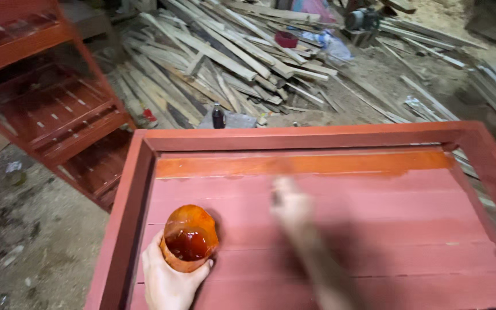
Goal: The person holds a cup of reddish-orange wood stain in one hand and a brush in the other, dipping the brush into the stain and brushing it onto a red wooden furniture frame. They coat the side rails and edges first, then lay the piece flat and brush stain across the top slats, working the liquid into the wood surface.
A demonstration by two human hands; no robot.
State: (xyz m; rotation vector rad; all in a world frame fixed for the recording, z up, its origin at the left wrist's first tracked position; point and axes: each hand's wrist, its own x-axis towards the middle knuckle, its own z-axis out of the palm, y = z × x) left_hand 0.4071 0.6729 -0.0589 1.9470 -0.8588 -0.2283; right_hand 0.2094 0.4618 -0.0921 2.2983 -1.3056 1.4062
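Cup: a cut-down clear plastic cup, stained orange, with dark red-brown varnish pooled in the bottom; it sits on the near left of the red panel, just inside the left rail.
Left hand: fingers wrapped around the cup's lower wall, closed on it and steadying it from below.
Right hand: a motion-blurred streak reaching toward mid-panel; whether it is closed, or holds a brush or rag, I cannot tell.
Panel: a framed red wooden panel of flat boards set side by side with raised rails; most of it is dull, chalky pink-red.
Wet band: the far board shines glossy orange, freshly coated, with an uneven lower edge.
Step in hand: to my judgement, coating is under way, one board done and the matte boards below not yet covered.
Next move calls for: likely an even stroke along the next board's grain, overlapping the wet edge.
Around: a red slatted rack at far left, a heap of rough grey planks on the dirt floor, a small dark bottle just beyond the panel.
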